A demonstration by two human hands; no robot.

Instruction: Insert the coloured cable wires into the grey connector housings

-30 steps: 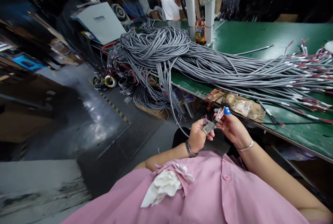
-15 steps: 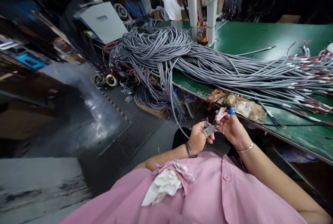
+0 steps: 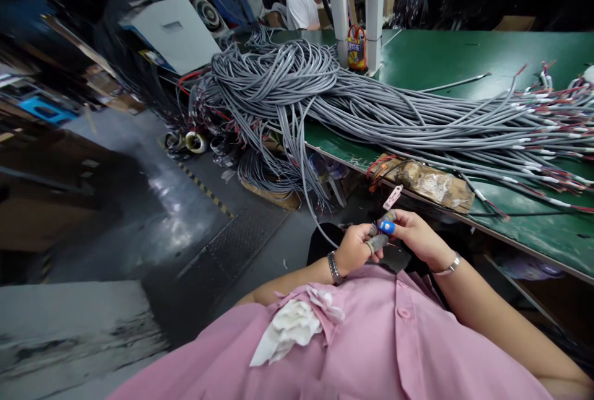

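My left hand [image 3: 355, 248] is closed round the end of a grey cable [image 3: 310, 199], most of which is hidden in its fingers. Thin coloured wires [image 3: 379, 225] show only in part between the two hands. With a blue cover [image 3: 387, 227] on its thumb, my right hand [image 3: 420, 238] pinches at these wires, its fingertips touching those of my left hand. Grey wrappings cover some fingertips. Just beyond the right fingers juts a small pink clip-like tool [image 3: 393, 197]; whether that hand also holds it, I cannot tell.
Many grey cables [image 3: 371, 106] lie along the green bench [image 3: 464, 53], some hanging over its edge. A taped wooden block [image 3: 431, 186] sits at the front edge. At the back are a grey box [image 3: 179, 34], white posts [image 3: 341, 10] and a person [image 3: 299, 0] in white.
My right hand has turned and closed in to the left, its blue-covered thumb now down on the wires. The pink tool now points up beyond the fingers. The view has shifted slightly.
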